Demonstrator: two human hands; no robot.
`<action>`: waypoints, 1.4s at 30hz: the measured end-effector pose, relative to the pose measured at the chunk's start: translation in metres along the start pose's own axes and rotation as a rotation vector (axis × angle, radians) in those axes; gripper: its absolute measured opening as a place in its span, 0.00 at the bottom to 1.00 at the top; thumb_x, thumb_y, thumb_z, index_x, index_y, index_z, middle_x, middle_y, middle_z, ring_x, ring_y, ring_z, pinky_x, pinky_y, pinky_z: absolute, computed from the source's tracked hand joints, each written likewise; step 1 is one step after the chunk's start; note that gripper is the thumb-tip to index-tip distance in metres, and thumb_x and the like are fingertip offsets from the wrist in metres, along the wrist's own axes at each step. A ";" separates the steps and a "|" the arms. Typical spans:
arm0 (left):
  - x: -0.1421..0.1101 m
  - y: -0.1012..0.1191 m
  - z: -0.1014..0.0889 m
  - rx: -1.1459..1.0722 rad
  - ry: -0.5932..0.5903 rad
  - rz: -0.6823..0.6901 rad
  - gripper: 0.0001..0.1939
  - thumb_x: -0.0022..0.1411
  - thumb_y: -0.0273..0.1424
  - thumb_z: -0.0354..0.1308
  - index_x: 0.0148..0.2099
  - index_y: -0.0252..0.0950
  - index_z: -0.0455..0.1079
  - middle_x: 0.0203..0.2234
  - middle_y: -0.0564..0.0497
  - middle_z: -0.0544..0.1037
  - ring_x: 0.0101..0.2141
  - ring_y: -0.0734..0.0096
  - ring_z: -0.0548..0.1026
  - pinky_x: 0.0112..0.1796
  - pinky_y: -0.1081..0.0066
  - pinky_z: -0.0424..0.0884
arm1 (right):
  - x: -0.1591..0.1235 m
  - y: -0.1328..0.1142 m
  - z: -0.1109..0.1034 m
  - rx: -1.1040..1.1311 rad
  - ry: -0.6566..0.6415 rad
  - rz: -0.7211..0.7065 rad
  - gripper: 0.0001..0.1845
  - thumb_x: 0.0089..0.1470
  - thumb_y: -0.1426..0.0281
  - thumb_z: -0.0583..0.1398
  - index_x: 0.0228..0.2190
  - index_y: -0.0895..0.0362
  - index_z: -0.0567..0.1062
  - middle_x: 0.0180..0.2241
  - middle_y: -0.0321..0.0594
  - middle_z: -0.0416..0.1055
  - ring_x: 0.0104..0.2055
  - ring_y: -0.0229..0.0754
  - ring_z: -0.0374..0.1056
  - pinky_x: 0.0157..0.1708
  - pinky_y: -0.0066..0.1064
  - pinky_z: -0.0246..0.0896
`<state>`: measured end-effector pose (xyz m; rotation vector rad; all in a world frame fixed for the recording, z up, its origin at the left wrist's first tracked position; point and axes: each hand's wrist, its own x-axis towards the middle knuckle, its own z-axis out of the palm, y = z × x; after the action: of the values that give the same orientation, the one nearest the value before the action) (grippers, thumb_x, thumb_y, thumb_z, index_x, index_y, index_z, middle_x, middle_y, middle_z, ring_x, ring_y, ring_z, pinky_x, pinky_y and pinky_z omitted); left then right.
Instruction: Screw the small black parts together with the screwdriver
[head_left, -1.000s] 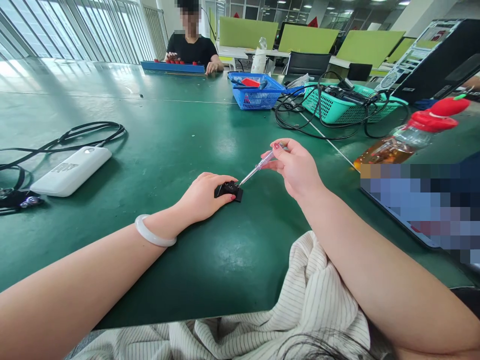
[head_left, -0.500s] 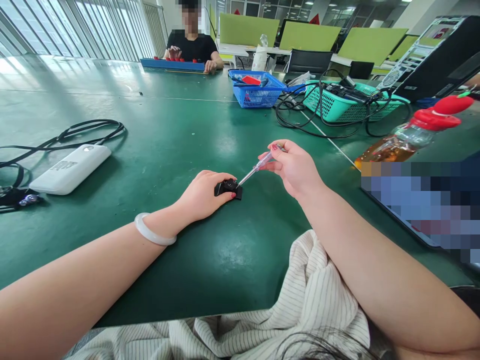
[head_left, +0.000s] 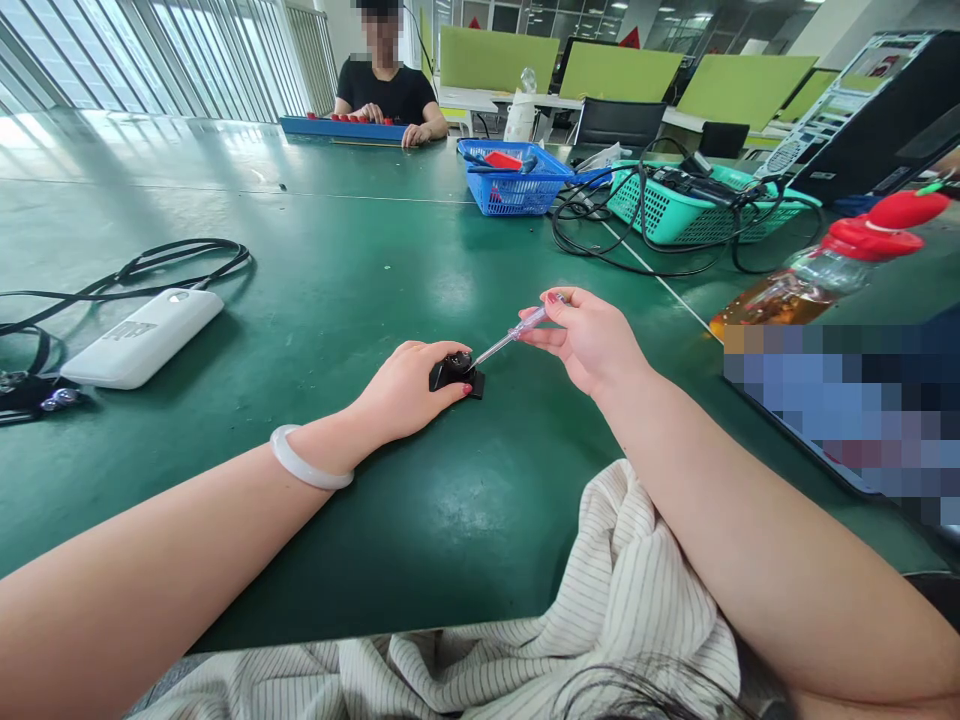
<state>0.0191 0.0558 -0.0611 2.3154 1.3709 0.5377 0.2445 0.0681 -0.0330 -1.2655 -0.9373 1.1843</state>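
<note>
On the green tabletop (head_left: 322, 300), a small black part (head_left: 450, 372) with a rounded top and a flat base lies under my left hand (head_left: 401, 390). The thumb and fingers of that hand are closed around it, hiding its left side. In my right hand (head_left: 592, 335) is a screwdriver with a clear, pinkish handle (head_left: 534, 318), pinched between thumb and fingers. Its thin metal shaft slants down to the left, and the tip meets the right side of the black part; the exact contact point is too small to make out.
A white power bank (head_left: 142, 338) with a black cable lies at left. Farther back stand a blue basket (head_left: 517, 190) and a teal basket (head_left: 660, 222) with tangled cables. A red-capped bottle (head_left: 795, 285) lies at right. Across the table, a person (head_left: 386, 95) sits behind a blue bar (head_left: 341, 130).
My right hand and the screwdriver handle have dropped slightly, so the shaft lies a little flatter. The black part's round top looks slightly turned or tilted. The person opposite has shifted their hands.
</note>
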 end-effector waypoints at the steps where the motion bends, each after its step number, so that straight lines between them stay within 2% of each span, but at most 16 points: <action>1: 0.000 0.000 0.000 0.003 -0.002 -0.005 0.24 0.64 0.42 0.59 0.61 0.44 0.72 0.52 0.48 0.80 0.54 0.51 0.74 0.55 0.54 0.72 | 0.000 0.000 0.000 0.007 0.007 -0.001 0.09 0.65 0.74 0.56 0.31 0.54 0.69 0.30 0.34 0.79 0.29 0.36 0.79 0.49 0.41 0.78; 12: 0.001 0.001 0.000 0.011 -0.006 -0.019 0.25 0.64 0.40 0.60 0.61 0.42 0.72 0.52 0.47 0.80 0.55 0.50 0.74 0.56 0.54 0.71 | 0.000 -0.004 0.003 0.039 0.077 -0.061 0.09 0.67 0.73 0.56 0.32 0.53 0.68 0.30 0.33 0.79 0.29 0.35 0.79 0.48 0.38 0.77; 17: 0.001 0.000 0.001 0.010 -0.002 -0.045 0.28 0.64 0.41 0.61 0.64 0.41 0.69 0.54 0.46 0.79 0.55 0.50 0.73 0.57 0.53 0.70 | 0.000 -0.004 0.003 0.066 0.065 -0.101 0.08 0.65 0.71 0.59 0.32 0.52 0.67 0.30 0.30 0.78 0.30 0.35 0.79 0.47 0.36 0.77; 22: 0.000 -0.001 0.002 0.011 -0.001 -0.067 0.31 0.63 0.42 0.62 0.67 0.42 0.66 0.53 0.45 0.79 0.56 0.50 0.72 0.58 0.52 0.70 | 0.001 -0.003 0.002 0.077 0.076 -0.114 0.09 0.66 0.72 0.59 0.32 0.52 0.66 0.29 0.29 0.78 0.29 0.35 0.79 0.46 0.35 0.76; 27: 0.000 0.000 0.001 0.014 -0.018 -0.050 0.28 0.64 0.42 0.60 0.65 0.43 0.69 0.54 0.46 0.79 0.57 0.50 0.72 0.58 0.53 0.70 | 0.001 -0.006 0.003 0.043 0.139 -0.169 0.10 0.67 0.72 0.56 0.31 0.52 0.65 0.25 0.27 0.75 0.24 0.32 0.74 0.38 0.30 0.75; 31: 0.001 0.000 0.000 0.010 -0.018 -0.024 0.25 0.65 0.42 0.60 0.62 0.43 0.72 0.54 0.47 0.79 0.57 0.50 0.72 0.57 0.54 0.70 | -0.002 -0.006 0.007 0.008 0.058 -0.178 0.11 0.66 0.73 0.57 0.30 0.53 0.67 0.23 0.28 0.74 0.23 0.32 0.73 0.34 0.29 0.75; 35: 0.002 0.000 0.001 0.017 -0.009 -0.014 0.25 0.65 0.42 0.60 0.62 0.42 0.72 0.52 0.47 0.80 0.55 0.50 0.73 0.56 0.54 0.71 | -0.004 -0.001 0.008 -0.004 -0.079 -0.202 0.09 0.65 0.73 0.60 0.30 0.53 0.69 0.25 0.29 0.76 0.26 0.33 0.76 0.37 0.31 0.77; 39: 0.003 -0.001 0.001 0.015 -0.004 -0.006 0.26 0.64 0.41 0.61 0.62 0.42 0.71 0.51 0.47 0.80 0.53 0.51 0.74 0.54 0.54 0.72 | -0.001 0.004 0.004 0.016 -0.111 -0.255 0.08 0.63 0.69 0.62 0.32 0.52 0.69 0.28 0.29 0.77 0.28 0.35 0.78 0.41 0.34 0.78; 42: 0.003 0.000 0.001 0.008 -0.002 -0.015 0.27 0.63 0.40 0.61 0.63 0.41 0.70 0.50 0.47 0.81 0.52 0.52 0.75 0.53 0.54 0.72 | 0.004 0.006 0.001 0.039 -0.129 -0.303 0.10 0.61 0.65 0.65 0.33 0.52 0.69 0.28 0.29 0.77 0.30 0.36 0.78 0.43 0.36 0.79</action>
<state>0.0203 0.0583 -0.0616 2.3091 1.3907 0.5264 0.2437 0.0713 -0.0393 -0.9833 -1.1504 1.0465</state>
